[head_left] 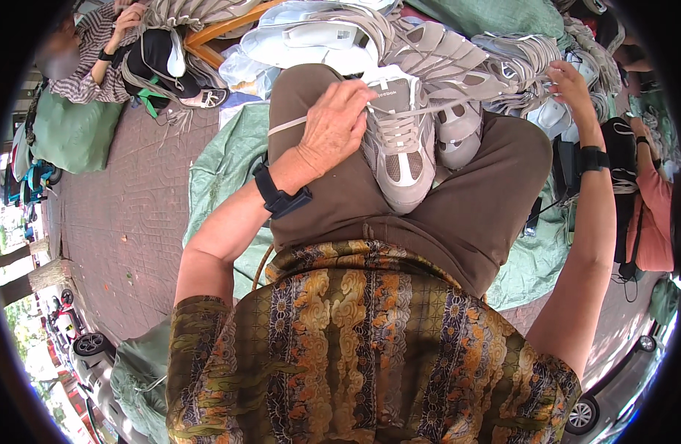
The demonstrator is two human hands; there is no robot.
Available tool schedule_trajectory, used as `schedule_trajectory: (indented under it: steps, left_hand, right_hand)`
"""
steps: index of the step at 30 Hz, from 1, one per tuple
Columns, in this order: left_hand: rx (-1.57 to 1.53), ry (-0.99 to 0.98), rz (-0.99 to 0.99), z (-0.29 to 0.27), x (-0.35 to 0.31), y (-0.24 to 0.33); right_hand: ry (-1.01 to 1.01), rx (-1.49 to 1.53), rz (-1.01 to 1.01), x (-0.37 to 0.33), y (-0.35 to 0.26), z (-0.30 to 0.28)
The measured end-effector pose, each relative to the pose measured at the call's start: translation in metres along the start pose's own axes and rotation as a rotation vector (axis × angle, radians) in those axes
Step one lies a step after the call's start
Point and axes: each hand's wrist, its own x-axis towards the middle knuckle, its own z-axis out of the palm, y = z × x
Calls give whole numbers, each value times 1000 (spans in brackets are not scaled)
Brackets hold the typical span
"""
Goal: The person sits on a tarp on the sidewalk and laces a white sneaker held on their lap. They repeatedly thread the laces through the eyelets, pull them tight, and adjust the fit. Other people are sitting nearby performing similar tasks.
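A grey-beige sneaker [403, 166] rests between my thighs, its toe toward me and its tongue standing up at the far end. Beige lace crosses its upper eyelets. My left hand [334, 124] is closed at the sneaker's left eyelet edge, and a lace end trails out on its left side. Stretched out to the right, my right hand [572, 90] pinches the shoelace [488, 94], which runs nearly straight across from the sneaker. A second grey sneaker [459, 133] lies partly hidden just to the right of the first.
Beyond my knees lie piled shoe uppers [437, 48] and a clear plastic bag [303, 37] with white pieces. Green sheeting [222, 159] spreads beneath me. On the left, a person in a striped top [89, 44] handles laces; another in pink [651, 214] sits right. Brick paving [126, 214] lies left.
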Motion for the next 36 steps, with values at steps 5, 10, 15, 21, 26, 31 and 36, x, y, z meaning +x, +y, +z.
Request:
schedule_trajectory:
  steps: [5,10,15,21,26,31,36]
  left_hand:
    - [239,-409,-178,-9,-3,-13]
    - [337,-486,31,-30,-4,-22]
    - [481,-223,206,-74,-25,-36]
    - [534,-33,223,-151,-14,-18]
    - [610,161,350,-189,0,11]
    - [643,224,316,-212,-13,-8]
    - [700,265,237,-226,-31,-43]
  right_hand:
    - [-230,-46,-331,-32,-29,34]
    - [-524,29,-474,-74,-76,78]
    - [-609,95,-682,-72,-91,165]
    - [-608,128,-907,-126,-176,203]
    - [-1105,564,-772,-153,-206,206]
    - [-1061,566,-724,-178,-222,185]
    - [-956,563,-807,-180,-226,169]
